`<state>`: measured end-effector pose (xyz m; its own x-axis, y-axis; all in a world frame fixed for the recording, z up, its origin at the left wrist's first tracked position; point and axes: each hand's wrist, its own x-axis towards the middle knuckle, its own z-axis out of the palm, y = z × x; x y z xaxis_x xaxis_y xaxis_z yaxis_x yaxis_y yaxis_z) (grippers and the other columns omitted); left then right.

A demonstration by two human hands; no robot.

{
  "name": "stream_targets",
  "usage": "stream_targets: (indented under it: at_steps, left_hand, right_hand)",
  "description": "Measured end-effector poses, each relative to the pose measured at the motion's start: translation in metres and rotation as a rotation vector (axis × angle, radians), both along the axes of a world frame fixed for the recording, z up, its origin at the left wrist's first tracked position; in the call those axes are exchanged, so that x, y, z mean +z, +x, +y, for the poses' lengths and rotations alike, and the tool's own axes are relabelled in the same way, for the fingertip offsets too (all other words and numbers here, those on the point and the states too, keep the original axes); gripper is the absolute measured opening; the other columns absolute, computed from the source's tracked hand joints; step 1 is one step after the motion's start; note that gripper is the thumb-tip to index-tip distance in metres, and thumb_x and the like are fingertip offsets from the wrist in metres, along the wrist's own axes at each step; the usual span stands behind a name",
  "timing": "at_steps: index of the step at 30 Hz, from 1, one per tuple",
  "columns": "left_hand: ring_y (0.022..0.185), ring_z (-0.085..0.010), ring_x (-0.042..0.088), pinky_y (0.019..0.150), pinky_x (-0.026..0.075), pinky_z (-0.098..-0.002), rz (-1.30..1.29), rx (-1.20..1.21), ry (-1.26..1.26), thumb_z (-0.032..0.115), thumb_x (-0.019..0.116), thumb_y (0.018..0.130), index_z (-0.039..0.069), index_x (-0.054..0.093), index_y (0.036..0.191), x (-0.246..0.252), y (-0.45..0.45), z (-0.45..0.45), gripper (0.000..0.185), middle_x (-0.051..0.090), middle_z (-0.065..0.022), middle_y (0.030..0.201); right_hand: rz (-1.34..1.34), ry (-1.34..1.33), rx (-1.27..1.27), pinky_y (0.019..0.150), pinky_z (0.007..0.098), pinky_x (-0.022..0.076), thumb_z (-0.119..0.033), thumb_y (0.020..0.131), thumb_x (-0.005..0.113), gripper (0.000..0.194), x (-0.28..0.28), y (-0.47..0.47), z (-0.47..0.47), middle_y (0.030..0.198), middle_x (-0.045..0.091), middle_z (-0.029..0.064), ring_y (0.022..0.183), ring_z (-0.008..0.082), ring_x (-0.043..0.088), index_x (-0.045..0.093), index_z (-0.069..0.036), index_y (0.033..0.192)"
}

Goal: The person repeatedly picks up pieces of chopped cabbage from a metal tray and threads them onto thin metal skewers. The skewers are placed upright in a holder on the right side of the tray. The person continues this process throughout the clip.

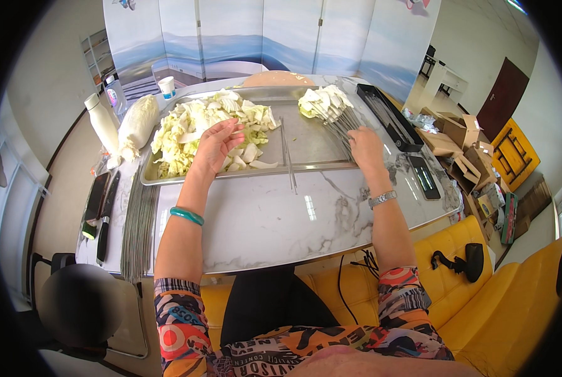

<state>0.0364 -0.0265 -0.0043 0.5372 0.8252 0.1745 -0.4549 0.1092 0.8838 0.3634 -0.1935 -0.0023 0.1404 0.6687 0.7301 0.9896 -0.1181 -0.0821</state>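
Observation:
My left hand (219,141) hovers over a heap of cut napa cabbage (186,127), its fingers apart and loosely curled with nothing seen in them. The heap fills the left side of a shallow metal tray (304,141). At the tray's right side my right hand (367,147) has its fingers closed at the bare ends of a bundle of thin metal skewers (340,126). Cabbage pieces (326,101) are threaded on the far ends of these skewers. A few bare skewers (288,155) lie across the tray's front rim, between my hands.
Bare skewers (139,226), a knife (106,217) and a whole cabbage (139,121) lie at left, near a white bottle (101,118) and paper cup (167,87). A black box of skewers (388,115) and a phone (424,177) are at right. Cardboard boxes (455,136) clutter the floor.

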Motion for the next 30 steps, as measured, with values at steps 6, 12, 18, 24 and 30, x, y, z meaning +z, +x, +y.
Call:
stream_targets:
  at_steps: [6,12,18,24,30]
  left_hand:
    - [0.087,-0.0163,0.061,0.082,0.053,-0.0253,0.003,-0.002,-0.001,0.010,0.053,0.093,-0.003,0.054,0.117,-0.001,0.000,0.000,0.027,0.061,-0.0138,0.108]
    - [0.085,-0.0160,0.061,0.081,0.052,-0.0252,0.008,-0.004,-0.003,0.009,0.052,0.093,-0.003,0.054,0.118,-0.001,-0.001,0.000,0.027,0.061,-0.0129,0.107]
    - [0.084,-0.0154,0.062,0.080,0.053,-0.0252,0.013,-0.008,-0.003,0.009,0.053,0.093,-0.002,0.055,0.117,-0.001,0.000,0.001,0.027,0.062,-0.0121,0.106]
    - [0.084,-0.0156,0.062,0.080,0.053,-0.0254,0.015,-0.004,-0.004,0.008,0.053,0.092,-0.002,0.056,0.117,-0.002,-0.001,0.002,0.026,0.062,-0.0120,0.105]
    - [0.084,-0.0158,0.062,0.079,0.053,-0.0256,0.011,-0.004,-0.010,0.008,0.053,0.092,-0.002,0.056,0.116,-0.001,0.000,0.000,0.026,0.063,-0.0121,0.104]
  right_hand:
    - [0.097,-0.027,0.003,0.073,0.0435,0.0470,-0.004,0.075,0.064,0.012,0.001,0.005,-0.002,0.082,0.061,0.0147,0.083,0.0342,0.058,0.069,-0.005,0.086]
    - [0.101,0.020,0.026,0.070,0.0439,0.0477,-0.004,0.077,0.061,0.013,0.000,0.006,0.001,0.080,0.060,0.0174,0.079,0.0356,0.058,0.071,-0.005,0.086]
    - [0.056,0.019,0.035,0.066,0.0417,0.0464,-0.003,0.075,0.064,0.013,-0.002,0.007,0.002,0.075,0.057,0.0161,0.074,0.0341,0.058,0.071,-0.003,0.086]
    - [0.050,0.032,0.078,0.067,0.0419,0.0462,-0.001,0.075,0.062,0.013,-0.003,0.001,0.003,0.074,0.057,0.0166,0.074,0.0345,0.058,0.071,-0.003,0.084]
    - [0.057,0.031,0.044,0.068,0.0415,0.0469,-0.001,0.075,0.061,0.013,-0.011,0.013,0.005,0.075,0.058,0.0172,0.073,0.0351,0.058,0.071,-0.003,0.083]
